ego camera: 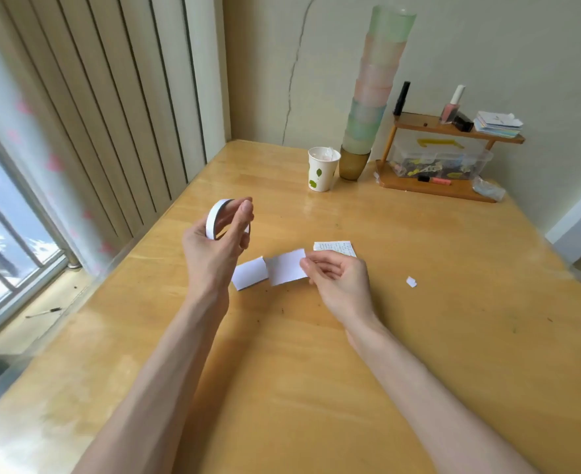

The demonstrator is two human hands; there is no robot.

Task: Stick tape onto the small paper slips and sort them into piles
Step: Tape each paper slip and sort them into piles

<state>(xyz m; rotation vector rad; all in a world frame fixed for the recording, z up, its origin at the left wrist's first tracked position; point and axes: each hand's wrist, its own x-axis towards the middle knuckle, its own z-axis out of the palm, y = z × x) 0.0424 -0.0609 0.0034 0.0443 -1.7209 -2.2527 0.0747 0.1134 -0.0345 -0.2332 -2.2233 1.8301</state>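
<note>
Honey-coloured varnished wood table (316,371), glossy under window light, where a person's left hand (213,251) curls thumb and fingers round a white ring of tape (218,216), held upright on edge above the surface with its open centre facing sideways. The right hand (342,280) pinches the right edge of a blank rectangular paper slip (287,267), long axis running left to right, free end pointing toward the left wrist. A second blank slip (249,273) lies flat just beside it, and a handwritten sheet (335,248) lies just behind the right hand's fingers. A torn scrap (411,281) sits apart to the right. At the far edge stand a leaf-printed paper cup (322,170), a tall stack of frosted pastel cups (374,90) and a small wooden rack (453,129).
</note>
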